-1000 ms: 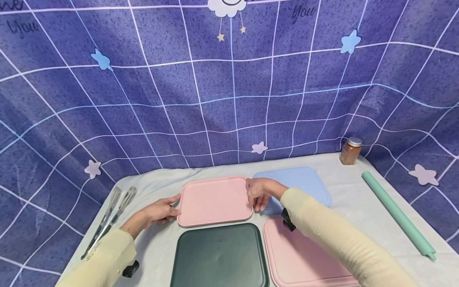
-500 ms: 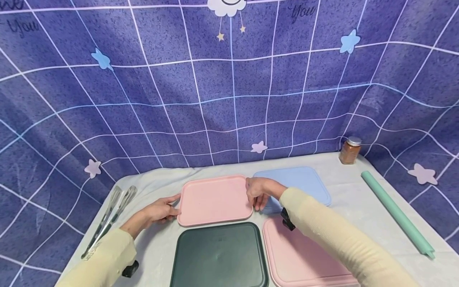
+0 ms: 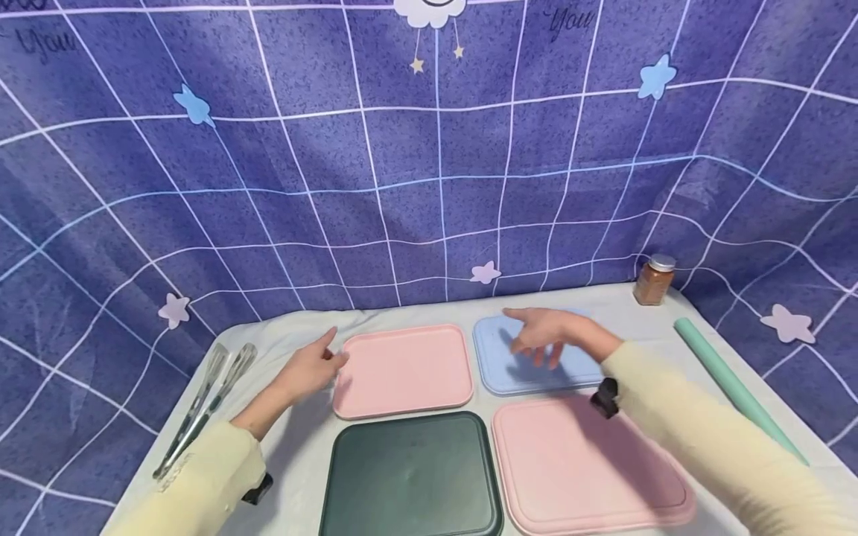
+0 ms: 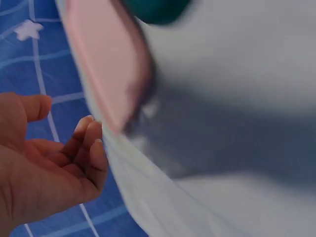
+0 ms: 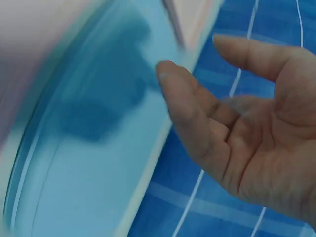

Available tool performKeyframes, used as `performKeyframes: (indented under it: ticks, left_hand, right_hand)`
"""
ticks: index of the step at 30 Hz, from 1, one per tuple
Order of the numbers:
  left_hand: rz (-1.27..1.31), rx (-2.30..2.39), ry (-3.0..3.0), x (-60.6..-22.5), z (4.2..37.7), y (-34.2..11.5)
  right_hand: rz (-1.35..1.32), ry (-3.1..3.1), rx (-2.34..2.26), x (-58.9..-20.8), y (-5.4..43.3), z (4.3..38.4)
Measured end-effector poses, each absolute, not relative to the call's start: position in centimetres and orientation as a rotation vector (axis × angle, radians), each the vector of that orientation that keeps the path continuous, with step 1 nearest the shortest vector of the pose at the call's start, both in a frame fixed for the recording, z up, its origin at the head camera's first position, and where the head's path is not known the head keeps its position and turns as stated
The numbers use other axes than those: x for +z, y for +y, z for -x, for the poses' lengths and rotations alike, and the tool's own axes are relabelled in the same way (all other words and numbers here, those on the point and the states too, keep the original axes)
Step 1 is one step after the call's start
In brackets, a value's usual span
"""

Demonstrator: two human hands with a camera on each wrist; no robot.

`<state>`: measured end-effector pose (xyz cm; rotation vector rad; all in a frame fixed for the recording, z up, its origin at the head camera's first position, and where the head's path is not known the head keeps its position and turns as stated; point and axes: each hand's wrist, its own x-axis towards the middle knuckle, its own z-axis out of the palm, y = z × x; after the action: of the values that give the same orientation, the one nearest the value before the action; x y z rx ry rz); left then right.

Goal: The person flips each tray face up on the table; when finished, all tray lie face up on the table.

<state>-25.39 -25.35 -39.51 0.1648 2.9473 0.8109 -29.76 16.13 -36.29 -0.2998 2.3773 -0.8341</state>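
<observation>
My left hand (image 3: pixel 310 370) hovers just off the left edge of a small pink tray (image 3: pixel 405 372), fingers loosely bent and holding nothing. The left wrist view shows that hand (image 4: pixel 54 163) apart from the pink tray (image 4: pixel 111 54). Above a light blue rectangular lid or board (image 3: pixel 496 365) hangs my right hand (image 3: pixel 544 333), with nothing in its grasp. Its shadow falls on the blue surface (image 5: pixel 94 163) in the right wrist view, where the fingers (image 5: pixel 182 103) are relaxed. The hand and sleeve cover part of the blue piece.
In front lie a dark green rectangular lid or board (image 3: pixel 412 476) and a larger pink one (image 3: pixel 590 469). Metal tongs (image 3: pixel 204 409) rest at the left. A green roll (image 3: pixel 731 380) and a brown jar with silver lid (image 3: pixel 653 281) are at the right. A patterned curtain (image 3: pixel 335 164) stands behind.
Both hands have let go of the small pink tray's ends. The right hand has moved right and up over the blue piece; the left has lifted slightly off the edge. The tray looks unmoved.
</observation>
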Motion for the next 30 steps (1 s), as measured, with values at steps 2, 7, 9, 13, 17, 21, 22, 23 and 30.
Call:
performKeyframes:
  ticks: [2,7,9,13,17,21,22,23,30]
  left_hand:
    - [-0.199,0.886,2.927,-38.9,25.8,-23.8]
    - [-0.285,1.108,2.757,-38.7,27.2,-19.1]
    - [-0.316,1.208,2.646,-39.0,27.7,-17.1]
    - [-0.341,1.345,2.448,-39.8,28.1,-13.4]
    - [-0.336,1.324,2.384,-40.6,28.0,-10.6]
    - [-0.363,1.237,2.389,-41.3,27.9,-8.7]
    - [-0.368,1.228,2.381,-41.5,27.9,-8.3]
    - [-0.376,1.221,2.370,-41.6,27.9,-7.9]
    - [-0.369,1.186,2.284,-42.6,27.9,-6.4]
  right_hand:
    - [0.276,2.355,-0.805,-35.8,18.8,29.9]
    - [0.201,2.338,-0.712,-35.2,24.4,30.2]
    - [0.178,2.354,-0.693,-35.3,26.2,30.3]
    - [0.110,2.354,-0.705,-36.1,28.9,30.4]
    - [0.041,2.308,-0.793,-37.5,30.5,30.5]
    - [0.012,2.276,-0.887,-38.9,31.5,30.7]
    - [0.011,2.270,-0.903,-39.1,31.6,30.7]
    - [0.005,2.261,-0.917,-39.3,31.7,30.8]
    - [-0.005,2.204,-0.961,-40.0,31.7,31.0]
